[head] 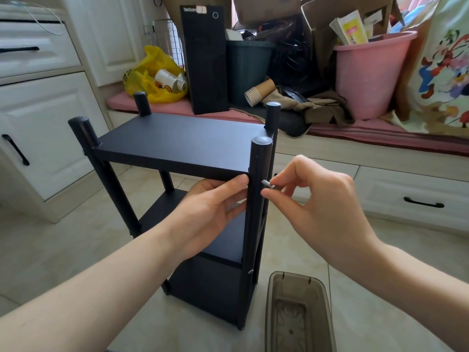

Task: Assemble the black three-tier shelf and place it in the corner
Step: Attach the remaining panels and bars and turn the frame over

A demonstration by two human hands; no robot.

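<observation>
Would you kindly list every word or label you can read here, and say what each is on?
"ThinkCentr": white letters atop the black computer tower; a sticker hides the end.
Yellow bag: black marks, too blurred to read.
Booklet in the pink bucket: print too small to read.

Black upright tower case [206, 64] at back, standing on pink cushion: white lettering "ThinkCentr" across top front, last letter hidden under white sticker [201, 9]. Thin white circle mark [215, 15] just right of sticker, same face.

Yellow plastic bag [152, 72]: black printed characters on side, crumpled, not legible.

White paper cup [166, 78] inside bag: orange print, unreadable.

Yellow-and-white booklet [351, 27] sticking out of pink bucket [365, 77]: printed cover, text too small to read.
</observation>
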